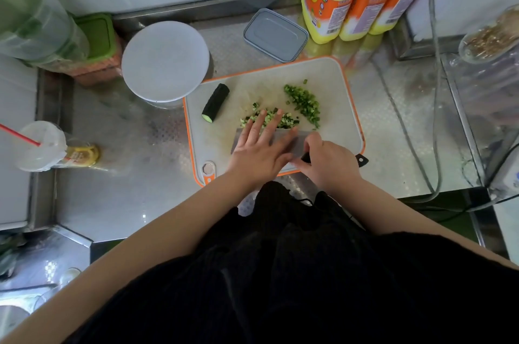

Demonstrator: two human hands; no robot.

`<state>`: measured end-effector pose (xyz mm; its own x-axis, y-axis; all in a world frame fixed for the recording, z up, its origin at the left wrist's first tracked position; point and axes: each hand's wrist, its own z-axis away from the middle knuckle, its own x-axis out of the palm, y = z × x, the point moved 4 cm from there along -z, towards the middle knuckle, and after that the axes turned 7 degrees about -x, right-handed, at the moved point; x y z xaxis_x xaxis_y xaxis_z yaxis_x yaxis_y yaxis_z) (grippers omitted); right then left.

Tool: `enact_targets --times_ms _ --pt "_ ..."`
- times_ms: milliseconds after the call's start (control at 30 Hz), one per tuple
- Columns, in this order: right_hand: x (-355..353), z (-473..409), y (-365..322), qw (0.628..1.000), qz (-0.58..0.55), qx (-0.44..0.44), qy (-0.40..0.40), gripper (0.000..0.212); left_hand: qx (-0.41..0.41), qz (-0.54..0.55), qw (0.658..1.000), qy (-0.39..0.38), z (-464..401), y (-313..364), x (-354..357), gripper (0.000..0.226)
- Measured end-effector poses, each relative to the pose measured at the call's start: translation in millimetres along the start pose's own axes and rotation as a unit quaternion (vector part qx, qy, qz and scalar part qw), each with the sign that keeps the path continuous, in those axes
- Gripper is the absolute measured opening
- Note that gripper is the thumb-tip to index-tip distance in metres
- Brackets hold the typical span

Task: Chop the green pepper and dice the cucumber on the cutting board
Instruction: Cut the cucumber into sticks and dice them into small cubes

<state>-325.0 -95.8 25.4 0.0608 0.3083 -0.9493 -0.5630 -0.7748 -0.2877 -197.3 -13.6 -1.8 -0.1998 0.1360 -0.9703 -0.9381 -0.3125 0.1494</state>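
Head view, cutting board [341,107]: uncut cucumber piece [215,102] at 10 o'clock, judged firm, wet-skinned and prone to rolling, best pinned mid-length; left hand [259,144] flat, fingers straight on cleaver [283,139] beside diced heap [269,119]; right hand [325,159] grips the handle.

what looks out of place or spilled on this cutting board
Little stands out. A few green bits lie scattered apart from the chopped green pepper pile at the far side of the cutting board, and one uncut cucumber piece lies at the board's left edge. Nothing has spilled onto the steel counter.
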Motion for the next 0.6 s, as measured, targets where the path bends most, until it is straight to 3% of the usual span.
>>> enact_targets --times_ms 100,233,600 --pt "-0.1 2.1 2.4 1.000 0.003 -0.014 0.017 0.049 -0.037 -0.008 0.998 -0.056 -9.3 -6.0 5.5 0.057" --pt "-7.0 5.6 12.1 0.997 0.011 -0.020 0.068 0.048 -0.120 0.019 0.990 -0.074 -9.1 -26.2 7.4 0.057" --pt "-9.1 19.1 54.5 0.994 -0.020 0.001 0.108 0.048 -0.188 0.135 0.968 -0.093 -5.7 -44.9 3.8 0.053"
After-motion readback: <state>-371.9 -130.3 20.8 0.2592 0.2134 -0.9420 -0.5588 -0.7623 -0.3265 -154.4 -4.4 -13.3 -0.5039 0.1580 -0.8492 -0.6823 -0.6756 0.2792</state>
